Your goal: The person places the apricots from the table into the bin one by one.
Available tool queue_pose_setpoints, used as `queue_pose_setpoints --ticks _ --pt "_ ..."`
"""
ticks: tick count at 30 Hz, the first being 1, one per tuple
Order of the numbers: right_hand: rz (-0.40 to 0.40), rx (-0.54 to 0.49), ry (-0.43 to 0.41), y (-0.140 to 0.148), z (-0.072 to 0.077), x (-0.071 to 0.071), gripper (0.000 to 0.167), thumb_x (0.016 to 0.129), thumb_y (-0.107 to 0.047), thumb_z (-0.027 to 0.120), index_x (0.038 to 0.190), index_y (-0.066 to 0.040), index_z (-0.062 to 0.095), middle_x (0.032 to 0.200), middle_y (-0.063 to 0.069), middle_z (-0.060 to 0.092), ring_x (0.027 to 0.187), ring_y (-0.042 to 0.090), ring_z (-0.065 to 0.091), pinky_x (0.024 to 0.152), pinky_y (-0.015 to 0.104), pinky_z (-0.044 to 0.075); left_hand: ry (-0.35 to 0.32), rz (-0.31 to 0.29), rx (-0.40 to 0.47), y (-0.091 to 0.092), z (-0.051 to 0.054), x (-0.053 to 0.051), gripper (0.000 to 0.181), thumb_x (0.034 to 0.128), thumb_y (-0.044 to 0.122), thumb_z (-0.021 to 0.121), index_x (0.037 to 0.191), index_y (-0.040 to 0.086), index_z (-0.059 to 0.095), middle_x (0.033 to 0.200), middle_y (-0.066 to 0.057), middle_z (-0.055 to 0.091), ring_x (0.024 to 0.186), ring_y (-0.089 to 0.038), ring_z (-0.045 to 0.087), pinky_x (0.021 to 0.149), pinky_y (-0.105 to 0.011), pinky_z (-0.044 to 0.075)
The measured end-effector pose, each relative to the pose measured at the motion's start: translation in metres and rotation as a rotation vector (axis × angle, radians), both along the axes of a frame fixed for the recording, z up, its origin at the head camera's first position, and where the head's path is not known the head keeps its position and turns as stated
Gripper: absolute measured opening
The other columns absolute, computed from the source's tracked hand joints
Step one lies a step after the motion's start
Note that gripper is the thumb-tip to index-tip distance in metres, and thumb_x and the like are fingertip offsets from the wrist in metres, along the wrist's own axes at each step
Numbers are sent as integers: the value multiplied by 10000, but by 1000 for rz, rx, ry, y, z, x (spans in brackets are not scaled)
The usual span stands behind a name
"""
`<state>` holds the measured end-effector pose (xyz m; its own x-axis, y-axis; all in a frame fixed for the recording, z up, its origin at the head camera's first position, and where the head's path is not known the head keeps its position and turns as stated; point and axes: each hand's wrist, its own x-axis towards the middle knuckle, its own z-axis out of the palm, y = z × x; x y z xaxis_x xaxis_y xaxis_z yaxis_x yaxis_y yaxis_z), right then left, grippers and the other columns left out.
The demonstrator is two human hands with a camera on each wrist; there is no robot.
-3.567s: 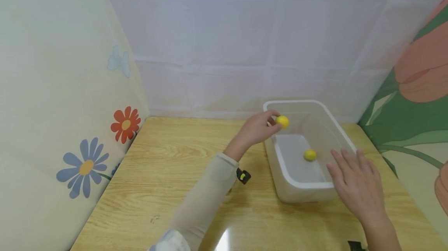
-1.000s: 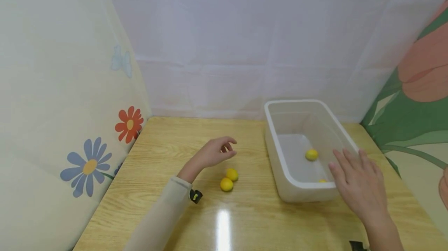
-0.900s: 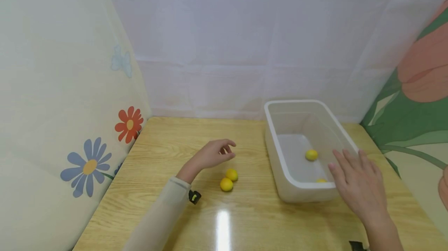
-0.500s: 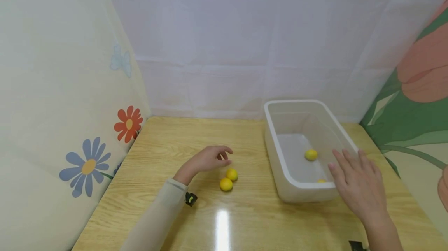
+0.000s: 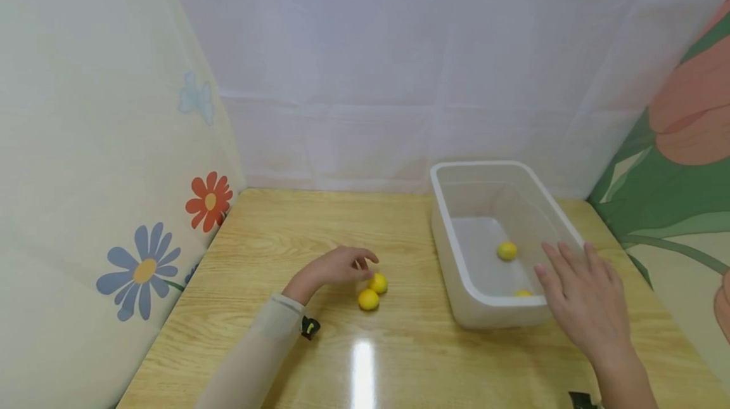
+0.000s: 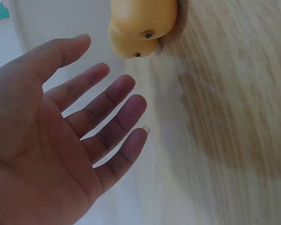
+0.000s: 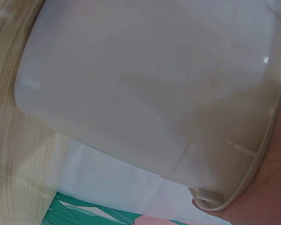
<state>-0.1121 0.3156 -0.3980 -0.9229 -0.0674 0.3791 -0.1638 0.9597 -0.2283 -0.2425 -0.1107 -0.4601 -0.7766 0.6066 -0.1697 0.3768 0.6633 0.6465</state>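
Two yellow lemons (image 5: pixel 368 300) lie touching each other on the wooden table. Above and beside them hovers my left hand (image 5: pixel 336 266), fingers loosely bent and holding nothing. In the left wrist view its palm and spread fingers show, apart from the nearer lemon (image 6: pixel 143 16). A white plastic bin (image 5: pixel 490 315) stands to the right. Inside it are a lemon (image 5: pixel 507 250) on the floor and another lemon (image 5: pixel 522 293), partly hidden by the near rim. My right hand (image 5: pixel 587 307) rests with straight fingers on the bin's right near rim; the right wrist view shows the bin's outer wall (image 7: pixel 122 79).
The wooden table (image 5: pixel 285 225) reaches back to a white cloth backdrop (image 5: pixel 342 66). Flowered panels flank it, one panel (image 5: pixel 68 142) at the left and one at the right. A black strap piece (image 5: pixel 310 328) sits at my left wrist.
At first my left hand held a lemon over the bin; that lemon is now inside. The hand has come back left, empty, and sunk toward the two table lemons. My right hand stays put.
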Motion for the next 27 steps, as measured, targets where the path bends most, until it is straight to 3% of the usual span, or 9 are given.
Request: queue_pose_setpoints --ticks 14,27 --pt "-2 -5 -1 -1 1 1 517 1086 -388 401 1495 -85 489 1491 276 465 1491 521 154 1112 724 134 -63 15 -26 1 -3 6 367 984 323 676 1314 165 650 1114 -42 691 1033 -215 632 953 -456 500" --pt "-8 -11 -6 0 0 -1 513 1087 -391 397 1477 -77 509 1481 278 476 1491 520 156 1114 721 132 -46 2 -49 5 -7 2 370 977 346 681 1302 170 661 1127 -54 698 1048 -220 634 954 -447 500"
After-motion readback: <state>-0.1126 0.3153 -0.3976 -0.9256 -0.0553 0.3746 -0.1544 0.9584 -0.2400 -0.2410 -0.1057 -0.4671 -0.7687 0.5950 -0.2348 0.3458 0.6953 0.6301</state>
